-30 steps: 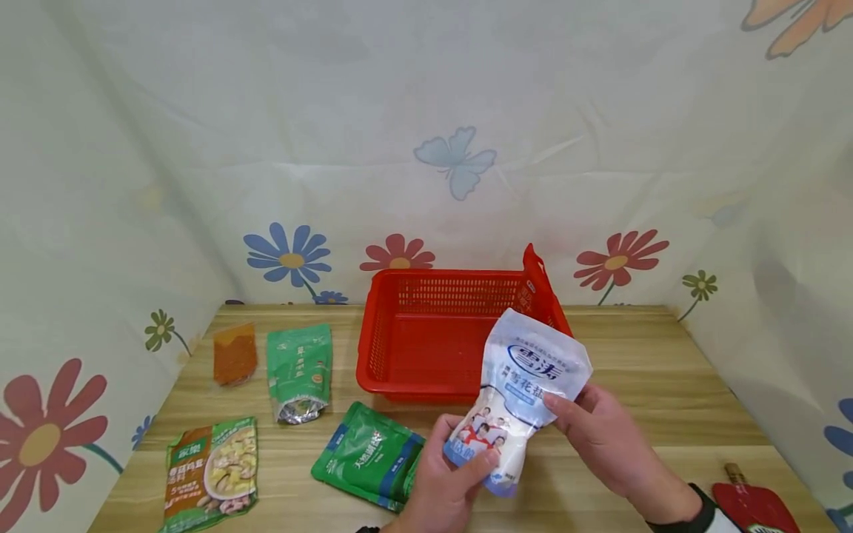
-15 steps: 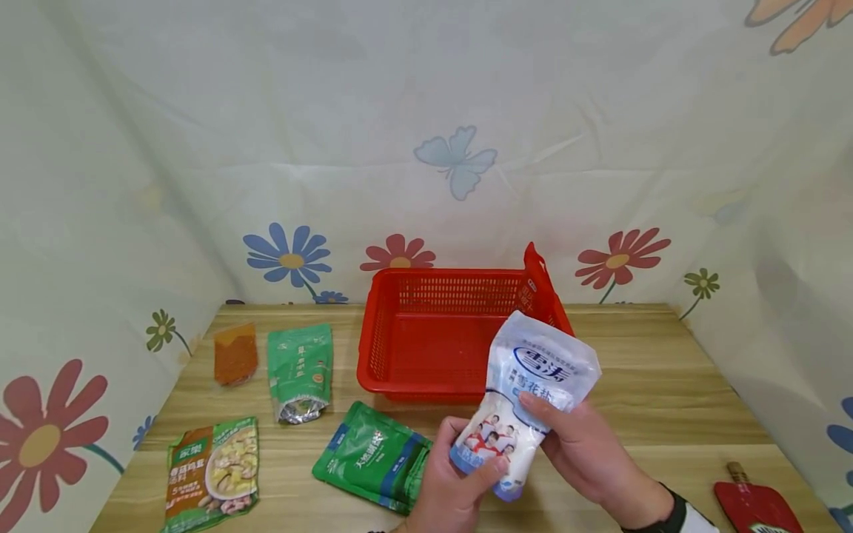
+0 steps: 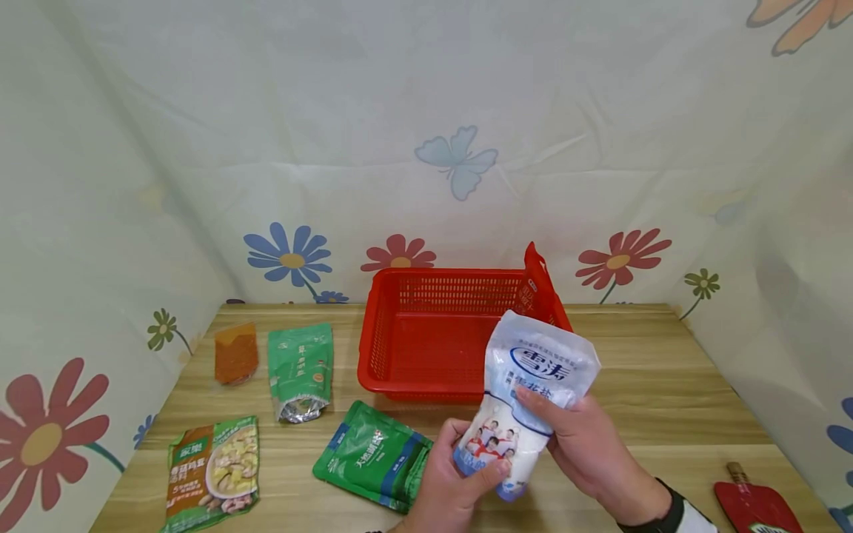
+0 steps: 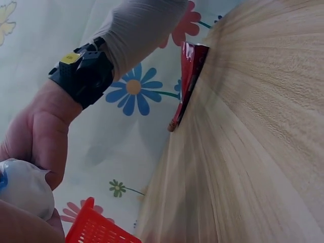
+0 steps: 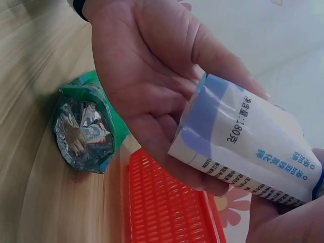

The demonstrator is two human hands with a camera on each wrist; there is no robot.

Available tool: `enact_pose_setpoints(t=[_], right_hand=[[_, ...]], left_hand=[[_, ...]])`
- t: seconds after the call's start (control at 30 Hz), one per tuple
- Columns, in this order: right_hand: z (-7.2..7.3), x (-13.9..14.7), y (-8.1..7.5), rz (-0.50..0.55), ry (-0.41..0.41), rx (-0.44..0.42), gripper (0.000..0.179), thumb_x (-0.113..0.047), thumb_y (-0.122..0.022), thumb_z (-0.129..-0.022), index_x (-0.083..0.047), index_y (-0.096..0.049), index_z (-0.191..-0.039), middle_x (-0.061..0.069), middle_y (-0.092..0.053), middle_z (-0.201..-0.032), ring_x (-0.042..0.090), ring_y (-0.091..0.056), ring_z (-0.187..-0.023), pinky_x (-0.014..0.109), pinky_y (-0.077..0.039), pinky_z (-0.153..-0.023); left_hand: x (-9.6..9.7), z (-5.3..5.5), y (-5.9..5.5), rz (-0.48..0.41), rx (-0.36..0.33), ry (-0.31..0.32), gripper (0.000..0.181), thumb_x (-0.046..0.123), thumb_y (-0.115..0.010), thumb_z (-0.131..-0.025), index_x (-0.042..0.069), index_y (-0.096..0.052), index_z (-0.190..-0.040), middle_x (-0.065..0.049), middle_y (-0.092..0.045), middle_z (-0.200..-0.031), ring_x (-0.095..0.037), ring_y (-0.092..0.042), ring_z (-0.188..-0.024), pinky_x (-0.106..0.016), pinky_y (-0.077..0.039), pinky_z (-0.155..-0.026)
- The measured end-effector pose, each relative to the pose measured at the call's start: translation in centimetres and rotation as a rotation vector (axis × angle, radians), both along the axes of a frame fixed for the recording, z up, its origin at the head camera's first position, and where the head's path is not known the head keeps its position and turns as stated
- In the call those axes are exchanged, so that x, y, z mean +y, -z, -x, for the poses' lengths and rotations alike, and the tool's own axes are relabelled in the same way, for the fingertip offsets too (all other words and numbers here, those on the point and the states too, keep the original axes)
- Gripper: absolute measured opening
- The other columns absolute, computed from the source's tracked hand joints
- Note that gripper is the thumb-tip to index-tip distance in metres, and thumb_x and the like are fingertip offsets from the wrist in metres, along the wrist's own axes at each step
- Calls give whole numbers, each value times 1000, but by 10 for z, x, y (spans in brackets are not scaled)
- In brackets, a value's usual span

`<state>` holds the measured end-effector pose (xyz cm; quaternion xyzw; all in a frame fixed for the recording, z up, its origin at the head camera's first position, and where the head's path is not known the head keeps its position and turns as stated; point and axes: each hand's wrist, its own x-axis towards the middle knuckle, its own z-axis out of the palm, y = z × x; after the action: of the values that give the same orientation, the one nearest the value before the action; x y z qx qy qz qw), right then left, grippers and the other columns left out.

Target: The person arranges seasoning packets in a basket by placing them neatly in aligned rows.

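A white and blue bag of salt [image 3: 540, 370] is held up in front of the basket, its top tilted away to the right. My left hand [image 3: 456, 474] grips its lower left part, thumb across the printed picture of people. Higher up on the right side, my right hand [image 3: 589, 448] holds it with the thumb on the front; its other fingers are behind the bag. The right wrist view shows the bag's printed side [image 5: 243, 136] between both hands. Beneath the left hand in the head view, a green pouch [image 3: 373, 455] lies on the table.
A red plastic basket [image 3: 433, 389] stands at the back middle, with a red packet [image 3: 538, 289] upright at its right end. Left lie an orange-brown packet [image 3: 236, 354], a green foil pouch [image 3: 300, 370] and a soup seasoning packet [image 3: 213, 474]. A red spouted pouch [image 3: 756, 507] lies front right.
My right hand has moved left and its thumb has slid further over the front of the salt bag. The bag has shifted slightly right. Things on the table have stayed put.
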<state>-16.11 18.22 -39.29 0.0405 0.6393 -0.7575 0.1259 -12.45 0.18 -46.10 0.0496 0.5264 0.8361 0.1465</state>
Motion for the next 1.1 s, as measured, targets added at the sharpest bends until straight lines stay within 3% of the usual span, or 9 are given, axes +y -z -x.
enact_pose_setpoints(t=[0.23,0.37,0.47,0.67,0.8,0.93,1.03,1.1], right_hand=[[2,-1,-3,-31,-33,59,58,-15,-66,-100,-16,-34,-148,3,-56,-140,22,-65,-118,40,-59,-96],[4,0,-7,-101,-77,106,59,-19,-68,-99,-15,-37,-150,8,-56,-143,26,-65,-118,40,-59,-96],[7,1,-12,-191,-102,153,60,-23,-71,-97,-14,-40,-149,12,-57,-143,27,-66,-116,39,-60,-94],[18,-1,-28,-305,-93,296,55,-25,-72,-97,-13,-46,-145,16,-63,-136,27,-71,-108,39,-62,-88],[29,-1,-40,-364,-71,357,54,-28,-71,-97,-16,-48,-145,13,-65,-135,27,-71,-109,39,-62,-89],[40,-2,-49,-398,-63,380,59,-33,-73,-96,-22,-46,-147,7,-63,-138,29,-67,-117,41,-60,-93],[50,-5,-52,-409,-52,382,61,-36,-74,-94,-26,-45,-147,4,-62,-139,30,-65,-120,44,-59,-95],[57,-8,-54,-418,-43,379,61,-38,-74,-94,-29,-45,-148,2,-61,-140,29,-63,-122,45,-58,-97]], left_hand=[[-9,6,-3,115,39,82,52,15,-80,-90,4,-45,-126,-10,-68,-121,-20,-68,-105,-24,-57,-90],[-20,13,-8,274,74,162,55,29,-82,-88,12,-47,-127,-4,-71,-119,-18,-68,-103,-22,-57,-90],[-30,19,-14,400,148,206,55,35,-83,-87,16,-50,-126,1,-72,-114,-16,-68,-100,-24,-56,-89],[-51,34,-27,534,303,244,52,34,-82,-88,17,-50,-126,1,-72,-121,-11,-69,-107,-34,-57,-99],[-64,49,-35,758,499,214,49,32,-82,-88,21,-50,-124,3,-71,-127,-11,-69,-115,-35,-56,-101],[-77,64,-42,1079,739,137,46,31,-82,-88,19,-56,-125,1,-71,-124,-14,-69,-114,-34,-58,-98],[-85,76,-40,1315,937,66,46,34,-83,-87,17,-63,-124,0,-73,-119,-16,-69,-109,-35,-59,-95],[-90,83,-38,1440,1019,38,45,37,-84,-85,17,-68,-122,0,-73,-116,-17,-69,-106,-36,-60,-94]])
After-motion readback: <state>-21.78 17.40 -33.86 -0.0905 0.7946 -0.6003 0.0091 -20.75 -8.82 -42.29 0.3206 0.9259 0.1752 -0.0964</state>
